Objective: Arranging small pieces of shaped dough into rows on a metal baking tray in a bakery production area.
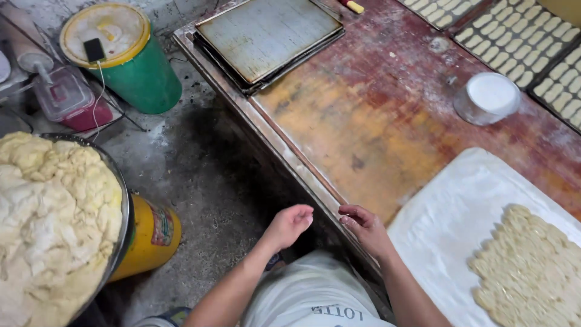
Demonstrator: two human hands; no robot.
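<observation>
Right hand (pixel 366 229) at table edge (pixel 290 162), fingertips pinched on small pale scrap, too small to identify. Left hand (pixel 289 224) just beside, over floor, fingers loosely curled, holding nothing. Shaped dough pieces (pixel 529 272) lie right of right hand on white cloth (pixel 448 218), likely against sticking. Farther: white bowl (pixel 488 97), stacked empty trays (pixel 266 39), filled trays (pixel 520 42).

Bakery, dough bowl (pixel 124 200), baking trays (pixel 269 36)

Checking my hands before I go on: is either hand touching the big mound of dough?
No, both the left hand and right hand are by the table edge, apart from the dough mound.
</observation>
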